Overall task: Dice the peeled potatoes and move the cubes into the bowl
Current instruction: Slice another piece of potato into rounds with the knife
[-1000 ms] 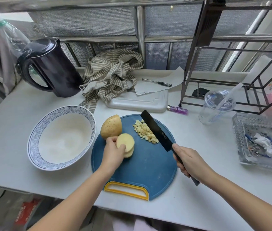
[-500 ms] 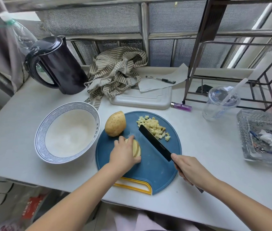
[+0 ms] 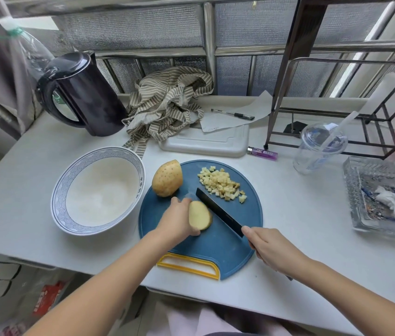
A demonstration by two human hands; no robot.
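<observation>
Behind the blue cutting board (image 3: 215,246) stand a dark kettle (image 3: 87,93), a striped cloth (image 3: 167,103), a white tray (image 3: 206,144) and a purple lighter (image 3: 263,153). A second ago the knife (image 3: 218,212) was up by the potato cubes (image 3: 223,184); now its blade is just right of the potato piece (image 3: 200,215). The left hand (image 3: 177,219) grips that piece on the board, and the right hand (image 3: 269,246) is wrapped round the knife handle. A half potato (image 3: 167,178) lies beside the bowl (image 3: 58,202). The cubes are heaped on the board. The glass tray (image 3: 356,190) holds crumpled tissue.
</observation>
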